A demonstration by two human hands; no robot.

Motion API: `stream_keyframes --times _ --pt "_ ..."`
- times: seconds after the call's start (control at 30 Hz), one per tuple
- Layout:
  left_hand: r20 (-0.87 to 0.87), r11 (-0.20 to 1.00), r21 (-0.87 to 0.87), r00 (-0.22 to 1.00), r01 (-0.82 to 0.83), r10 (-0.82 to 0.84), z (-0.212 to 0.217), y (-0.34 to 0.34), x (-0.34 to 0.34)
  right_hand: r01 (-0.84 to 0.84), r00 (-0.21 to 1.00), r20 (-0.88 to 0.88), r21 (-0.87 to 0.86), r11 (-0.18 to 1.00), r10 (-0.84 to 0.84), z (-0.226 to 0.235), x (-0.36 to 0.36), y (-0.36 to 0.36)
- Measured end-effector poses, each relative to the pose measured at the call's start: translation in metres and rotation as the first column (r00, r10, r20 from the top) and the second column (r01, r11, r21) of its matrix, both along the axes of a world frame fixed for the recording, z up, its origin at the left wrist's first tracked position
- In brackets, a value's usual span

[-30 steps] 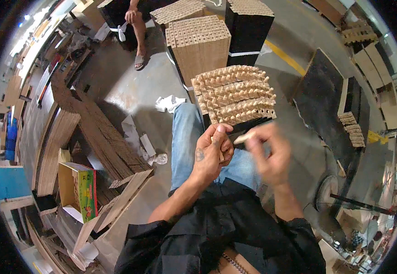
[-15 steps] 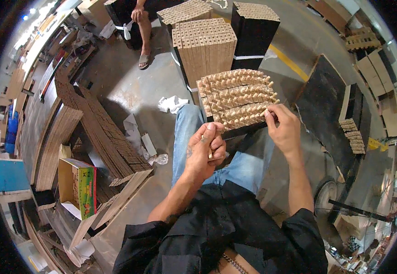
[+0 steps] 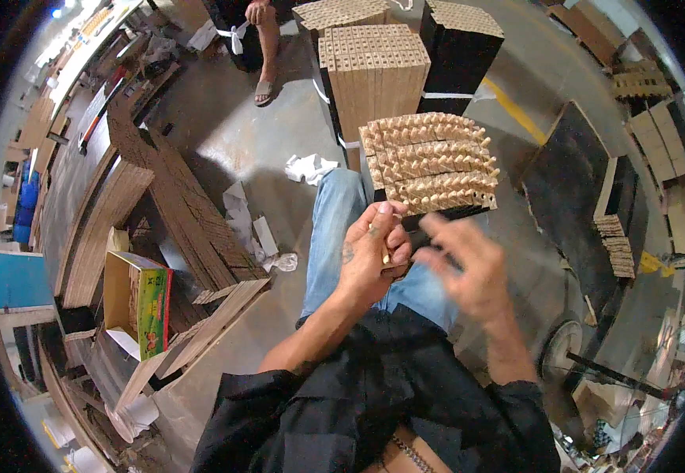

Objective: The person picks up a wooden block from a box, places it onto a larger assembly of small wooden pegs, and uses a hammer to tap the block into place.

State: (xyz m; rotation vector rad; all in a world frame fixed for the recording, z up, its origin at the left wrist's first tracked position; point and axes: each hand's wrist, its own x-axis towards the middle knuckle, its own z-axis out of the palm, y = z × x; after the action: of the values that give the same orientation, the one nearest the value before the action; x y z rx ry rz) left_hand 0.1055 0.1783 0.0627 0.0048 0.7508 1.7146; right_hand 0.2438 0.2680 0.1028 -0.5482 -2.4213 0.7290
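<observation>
In front of me, over my knees, stands a stack of wooden strips (image 3: 379, 175) with black sides. Rows of short wooden dowels (image 3: 435, 168) stick up from its top, and a few dark holes show at its near right corner. My left hand (image 3: 374, 246) is closed around a few pale wooden dowels (image 3: 386, 257), held just before the stack's near edge. My right hand (image 3: 472, 264) is smeared by motion, to the right of my left hand. Its thumb and fingers look apart, and I can make out nothing between them.
Taller bundles of drilled strips (image 3: 374, 79) stand beyond the stack. A person's leg (image 3: 269, 51) shows at the far left. An opened carton (image 3: 153, 311) rests among long boards (image 3: 201, 213) on the left. Torn white paper (image 3: 308, 169) lies on the floor. A dark panel (image 3: 567, 173) is at right.
My right hand has left the stack's near right corner and moved left and down toward my left hand, its fingers parting. My left hand keeps its dowels. The whole view has shifted slightly.
</observation>
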Motion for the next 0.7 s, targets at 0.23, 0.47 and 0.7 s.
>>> stream_keyframes --times 0.23,0.47,0.7 --pt "-0.393 0.997 -0.076 0.919 0.016 -0.044 -0.004 0.005 0.015 -0.123 0.990 -0.068 0.049 0.991 0.126 -0.013 -0.003 -0.019" --pt "-0.492 0.998 -0.047 0.869 0.045 -0.062 -0.013 0.013 0.029 -0.036 0.987 -0.153 0.047 0.998 0.043 -0.010 0.009 -0.017" --pt "-0.290 0.989 -0.067 0.946 0.131 -0.145 -0.006 0.009 0.032 0.437 0.871 -0.067 -0.346 0.830 -0.486 -0.043 0.021 0.073"
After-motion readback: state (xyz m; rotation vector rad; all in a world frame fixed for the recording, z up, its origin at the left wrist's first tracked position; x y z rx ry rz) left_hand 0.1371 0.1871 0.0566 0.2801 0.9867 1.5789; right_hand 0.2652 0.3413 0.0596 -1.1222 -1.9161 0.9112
